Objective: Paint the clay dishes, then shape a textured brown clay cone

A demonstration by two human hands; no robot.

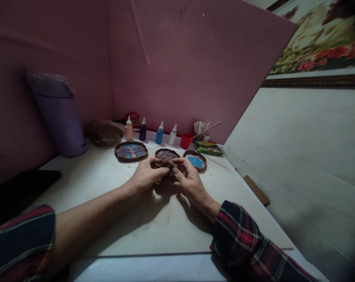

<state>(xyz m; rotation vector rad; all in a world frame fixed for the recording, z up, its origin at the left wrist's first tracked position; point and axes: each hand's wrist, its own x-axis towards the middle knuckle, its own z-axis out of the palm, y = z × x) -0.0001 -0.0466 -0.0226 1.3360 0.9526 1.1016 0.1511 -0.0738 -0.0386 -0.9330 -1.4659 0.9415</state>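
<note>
Between my two hands is a lump of brown clay (166,164), held up a little over the white board (154,231). My left hand (148,174) grips its left side, thumb laid along the near face. From the right, my right hand (190,180) pinches the clay with thumb and fingers. A pale patterned patch shows under the lump, partly hidden by my fingers. Just behind are painted clay dishes: a blue-streaked one (130,151) to the left, a purple-speckled one (167,154) in the middle, and one with blue and white paint (195,161) on the right.
Paint bottles in orange (128,130), dark purple (142,131), blue (159,134) and white (172,136) line the back. Beside them stand a red cup (186,141) with a stick and a green packet (209,148). A purple tumbler (60,117) and a clay bag (104,133) are at left.
</note>
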